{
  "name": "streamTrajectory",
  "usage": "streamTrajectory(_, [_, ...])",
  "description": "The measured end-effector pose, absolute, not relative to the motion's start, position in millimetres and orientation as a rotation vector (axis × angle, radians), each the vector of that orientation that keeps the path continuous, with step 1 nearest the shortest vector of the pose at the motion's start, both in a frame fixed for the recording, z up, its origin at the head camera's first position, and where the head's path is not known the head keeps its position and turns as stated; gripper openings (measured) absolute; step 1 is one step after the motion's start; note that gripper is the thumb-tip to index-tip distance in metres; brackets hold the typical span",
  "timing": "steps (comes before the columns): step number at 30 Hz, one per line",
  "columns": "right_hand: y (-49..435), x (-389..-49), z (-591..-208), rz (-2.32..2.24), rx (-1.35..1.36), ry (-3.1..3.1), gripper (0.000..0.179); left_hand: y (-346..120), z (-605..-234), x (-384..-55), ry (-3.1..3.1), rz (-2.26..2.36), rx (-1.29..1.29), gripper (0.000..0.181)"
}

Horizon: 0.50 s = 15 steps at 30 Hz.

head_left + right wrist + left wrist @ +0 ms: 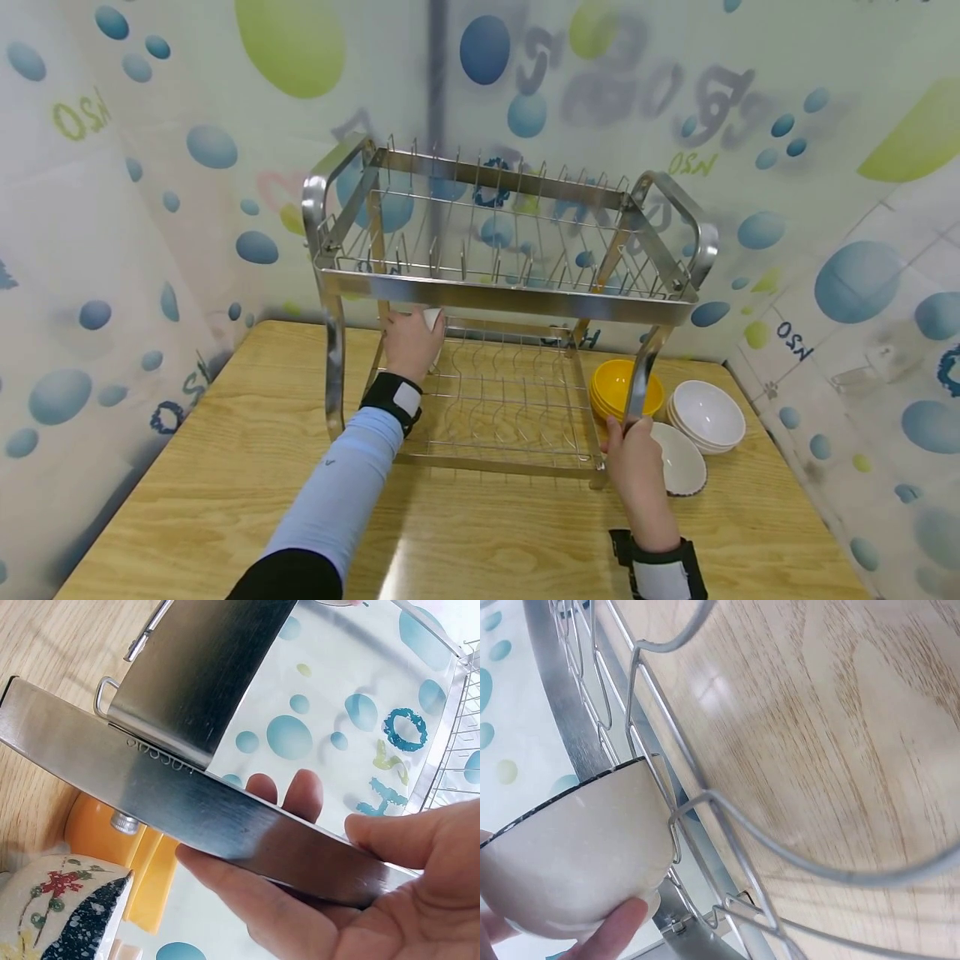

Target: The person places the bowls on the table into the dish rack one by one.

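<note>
A two-tier metal dish rack stands on the wooden table. My left hand reaches in under the upper tier and holds a white bowl with a dark speckled rim. In the left wrist view the bowl is tipped on its side against the wires of the lower tier, at its back left. Only a sliver of the bowl shows past the hand in the head view. My right hand grips the rack's front right leg, fingers on both sides of the metal.
Right of the rack stand stacked yellow bowls and stacked white bowls. A dark-rimmed bowl, flower-painted outside, sits close beside my right hand. Behind the table hangs a patterned curtain.
</note>
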State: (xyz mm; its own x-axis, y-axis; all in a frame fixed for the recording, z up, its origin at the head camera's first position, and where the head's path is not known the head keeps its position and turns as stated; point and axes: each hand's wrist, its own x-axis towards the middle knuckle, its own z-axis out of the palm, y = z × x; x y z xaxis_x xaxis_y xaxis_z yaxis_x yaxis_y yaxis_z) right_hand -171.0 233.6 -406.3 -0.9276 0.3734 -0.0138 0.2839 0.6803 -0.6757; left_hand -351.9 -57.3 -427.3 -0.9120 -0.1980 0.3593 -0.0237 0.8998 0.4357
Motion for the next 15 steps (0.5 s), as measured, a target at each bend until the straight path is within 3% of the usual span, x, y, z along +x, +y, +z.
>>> streamTrajectory(15, [232.0,-171.5,-405.7,1.087,-0.565,-2.757,0.032,-61.0,-423.4,-347.6,-2.68,-0.741,0.189,0.061])
